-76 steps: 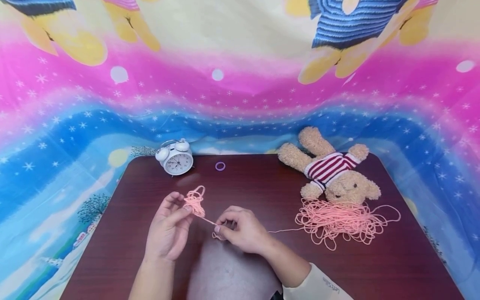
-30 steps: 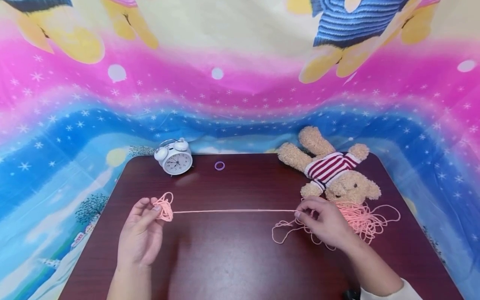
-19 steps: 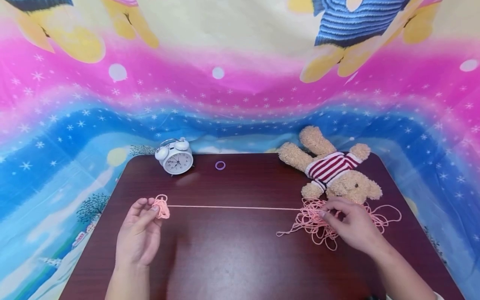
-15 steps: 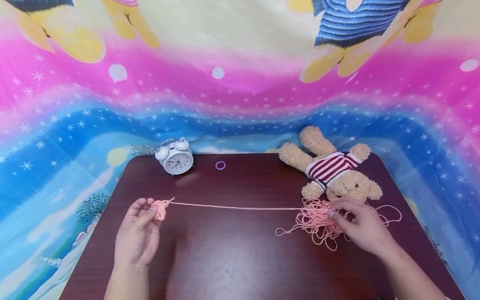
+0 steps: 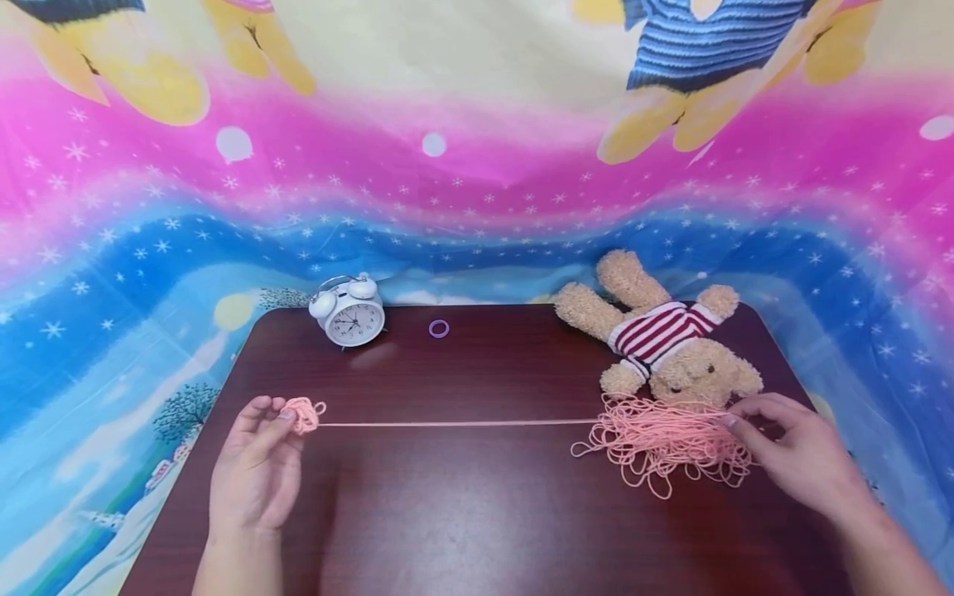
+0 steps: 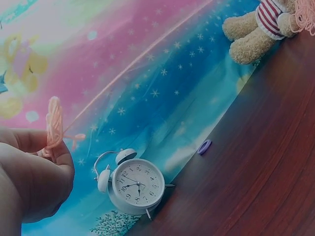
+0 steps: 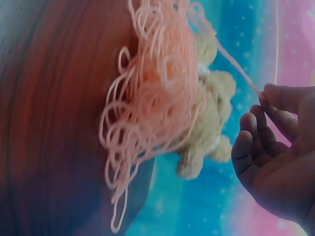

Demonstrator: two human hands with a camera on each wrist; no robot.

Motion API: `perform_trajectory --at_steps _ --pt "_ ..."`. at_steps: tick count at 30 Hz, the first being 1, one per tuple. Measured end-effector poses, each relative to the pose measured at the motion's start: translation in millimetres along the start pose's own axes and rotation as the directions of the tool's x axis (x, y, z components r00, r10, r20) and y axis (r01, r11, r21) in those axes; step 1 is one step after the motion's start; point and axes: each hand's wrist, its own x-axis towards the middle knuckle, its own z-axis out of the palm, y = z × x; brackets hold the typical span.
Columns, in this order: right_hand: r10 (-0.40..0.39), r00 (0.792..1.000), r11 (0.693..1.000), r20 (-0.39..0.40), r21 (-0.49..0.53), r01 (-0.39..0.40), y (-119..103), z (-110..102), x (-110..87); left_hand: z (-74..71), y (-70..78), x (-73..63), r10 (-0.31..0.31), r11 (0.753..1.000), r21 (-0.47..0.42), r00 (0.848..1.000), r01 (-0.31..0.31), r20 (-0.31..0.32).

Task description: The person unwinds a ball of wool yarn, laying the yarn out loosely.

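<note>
In the head view my left hand holds a small wound bundle of salmon-pink yarn between thumb and fingers, raised at the left. The left wrist view shows the looped bundle standing up from the fingertips. A taut yarn strand runs from it across to the right. There my right hand pinches the strand between thumb and forefinger, plain in the right wrist view at the strand. Below the strand a loose heap of the same yarn lies on the table, its right end overlapped by my fingertips.
A teddy bear in a striped top lies at the back right, its head against the heap. At the back left of the dark table stand a white alarm clock and a purple ring. A printed cloth hangs behind.
My right hand has travelled from mid-table to the far right, past the heap, drawing the strand along. My left hand has shifted left with the bundle, which has turned. The strand is now longer.
</note>
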Motion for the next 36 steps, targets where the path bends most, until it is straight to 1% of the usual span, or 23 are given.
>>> perform_trajectory --at_steps 4,7,9,14,16,18,20,23,26,27,30,32,34,36 --pt "0.054 0.999 0.998 -0.002 -0.012 -0.054 16.4 -7.2 -4.2 -1.6 3.1 0.2 0.009 1.0 -0.004 1.0 -0.009 -0.003" --pt "0.109 0.994 0.993 0.003 -0.055 -0.109 25.6 -11.6 -8.5 -3.2 5.5 0.9 0.014 1.0 -0.024 1.0 -0.014 -0.002" --pt "0.127 0.992 0.99 -0.004 -0.063 -0.127 30.0 -15.0 -11.0 -4.3 7.4 1.3 0.021 0.999 -0.039 1.0 -0.021 -0.009" --pt "0.131 0.99 0.987 -0.059 -0.082 -0.135 41.7 -24.3 -13.6 -8.0 13.9 1.7 0.039 0.997 -0.066 0.999 -0.04 -0.026" --pt "0.15 0.986 0.982 -0.067 -0.107 -0.156 47.1 -28.5 -13.9 -10.1 17.0 1.8 0.054 0.995 -0.082 0.998 -0.056 -0.029" --pt "0.187 0.98 0.971 -0.071 -0.141 -0.195 53.0 -33.3 -14.4 -12.5 20.1 1.9 0.072 0.993 -0.096 0.997 -0.075 -0.031" --pt "0.235 0.969 0.956 -0.077 -0.162 -0.244 59.0 -37.8 -15.1 -14.4 22.7 2.1 0.086 0.99 -0.113 0.996 -0.089 -0.03" --pt "0.298 0.947 0.939 -0.119 -0.14 -0.313 68.6 -42.0 -16.2 -16.4 25.5 1.8 0.099 0.988 -0.117 0.994 -0.103 -0.04" --pt "0.353 0.922 0.925 -0.157 -0.086 -0.369 77.8 -41.7 -16.7 -18.1 28.3 1.2 0.105 0.987 -0.118 0.993 -0.111 -0.049" --pt "0.378 0.911 0.917 -0.164 -0.068 -0.393 80.2 -41.4 -16.5 -18.6 29.3 1.2 0.111 0.986 -0.118 0.992 -0.117 -0.055" --pt "0.44 0.88 0.894 -0.178 -0.005 -0.448 86.7 -40.1 -16.6 -20.1 33.7 1.7 0.133 0.982 -0.124 0.986 -0.145 -0.101" --pt "0.469 0.861 0.88 -0.194 0.028 -0.473 89.0 -39.8 -16.8 -21.1 37.4 2.7 0.149 0.975 -0.142 0.975 -0.173 -0.167" --pt "0.489 0.848 0.871 -0.205 0.06 -0.488 89.6 -39.6 -17.2 -21.7 40.7 4.3 0.171 0.964 -0.155 0.953 -0.214 -0.251" --pt "0.505 0.836 0.863 -0.213 0.102 -0.495 88.6 -39.5 -17.1 -22.4 43.2 5.7 0.181 0.955 -0.17 0.932 -0.243 -0.315"
